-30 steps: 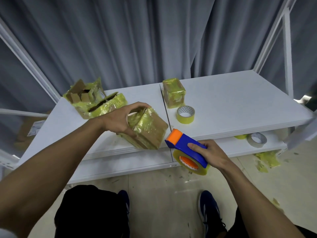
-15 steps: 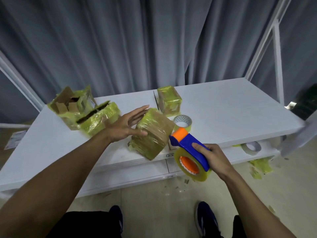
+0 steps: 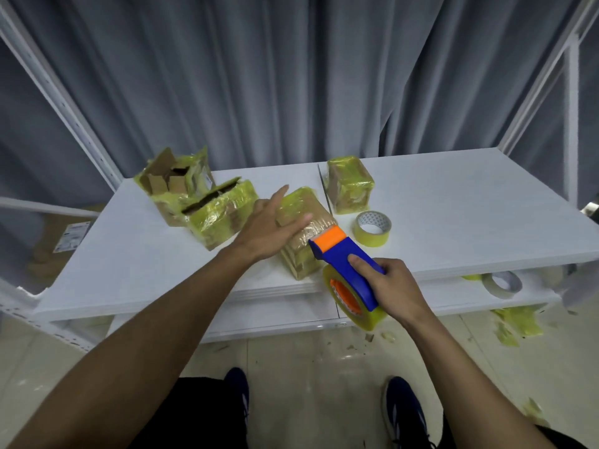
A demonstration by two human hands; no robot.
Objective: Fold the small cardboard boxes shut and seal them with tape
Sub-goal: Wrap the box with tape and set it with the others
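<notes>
The cardboard box [image 3: 303, 233], wrapped in yellowish tape, sits mid-frame on the white table [image 3: 453, 202]. The left hand [image 3: 270, 233] lies flat and wide on it; the right hand [image 3: 393, 286] grips a blue tape dispenser [image 3: 345, 264], its orange end touching the box. A loose tape roll [image 3: 372, 233] lies just right.

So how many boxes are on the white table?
4. One under the left hand at the front, one closed box at the back, and two on the left: one with open flaps, one beside it. More could be hidden.
</notes>
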